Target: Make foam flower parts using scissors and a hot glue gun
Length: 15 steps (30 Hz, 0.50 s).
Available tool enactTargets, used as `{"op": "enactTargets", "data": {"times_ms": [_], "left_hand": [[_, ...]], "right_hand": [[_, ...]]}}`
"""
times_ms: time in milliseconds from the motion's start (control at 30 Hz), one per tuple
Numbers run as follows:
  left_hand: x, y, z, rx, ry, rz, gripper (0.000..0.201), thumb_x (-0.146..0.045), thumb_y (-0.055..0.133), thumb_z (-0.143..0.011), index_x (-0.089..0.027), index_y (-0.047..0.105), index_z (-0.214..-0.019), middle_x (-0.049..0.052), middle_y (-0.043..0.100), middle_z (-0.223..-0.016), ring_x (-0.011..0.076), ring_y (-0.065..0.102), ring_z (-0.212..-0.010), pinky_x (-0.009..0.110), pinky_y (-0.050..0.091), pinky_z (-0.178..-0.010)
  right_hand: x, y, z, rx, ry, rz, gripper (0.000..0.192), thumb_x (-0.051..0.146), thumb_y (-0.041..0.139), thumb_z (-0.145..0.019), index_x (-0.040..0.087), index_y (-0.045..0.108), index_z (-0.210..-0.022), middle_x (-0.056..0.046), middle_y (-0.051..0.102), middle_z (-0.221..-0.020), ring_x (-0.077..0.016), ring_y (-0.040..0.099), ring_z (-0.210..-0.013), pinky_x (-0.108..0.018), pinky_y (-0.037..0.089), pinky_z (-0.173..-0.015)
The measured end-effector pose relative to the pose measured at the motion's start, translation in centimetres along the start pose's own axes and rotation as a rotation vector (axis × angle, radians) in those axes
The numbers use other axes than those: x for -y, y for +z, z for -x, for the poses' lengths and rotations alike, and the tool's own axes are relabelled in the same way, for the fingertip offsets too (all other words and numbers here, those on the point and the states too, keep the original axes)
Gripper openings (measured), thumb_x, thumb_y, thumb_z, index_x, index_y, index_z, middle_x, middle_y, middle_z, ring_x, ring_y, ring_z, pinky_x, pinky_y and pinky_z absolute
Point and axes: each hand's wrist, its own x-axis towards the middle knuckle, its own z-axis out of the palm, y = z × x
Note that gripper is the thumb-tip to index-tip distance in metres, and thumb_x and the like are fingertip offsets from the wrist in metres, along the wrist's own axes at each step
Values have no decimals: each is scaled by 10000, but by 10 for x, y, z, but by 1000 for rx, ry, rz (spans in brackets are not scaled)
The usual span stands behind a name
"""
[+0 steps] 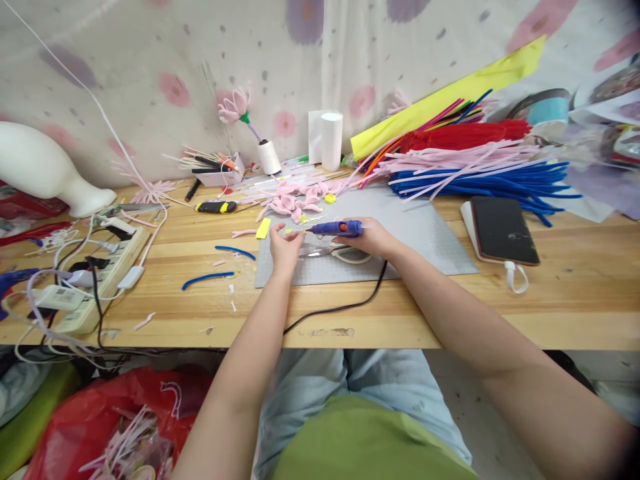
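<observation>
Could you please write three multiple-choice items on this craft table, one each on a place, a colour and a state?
1. Where does the phone lie?
A. right of the grey mat
B. on the power strip
C. under the table

2. What colour is the glue gun body?
A. green
B. blue
C. white

3. How is the glue gun held?
A. lying loose
B. standing upright
C. gripped in the right hand, nozzle toward the left hand

Answers: 1 A, it rests on the wood beside the mat. 2 B, blue with an orange trigger. 3 C, fingers wrap around it.
</observation>
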Motion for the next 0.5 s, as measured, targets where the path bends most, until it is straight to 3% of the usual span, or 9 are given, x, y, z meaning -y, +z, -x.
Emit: {"op": "enactTargets", "data": {"times_ms": [500], "left_hand": [[4, -2, 1, 30, 92, -55, 500, -175, 685, -614, -200, 415, -1034, -17, 652, -713, 130, 627, -676, 283, 462, -731]], "right_hand": [[-2, 1, -2, -20, 26, 73, 308, 498, 643, -679, 196, 640, -735, -22, 643, -710, -158, 536, -633, -265, 338, -572]]}}
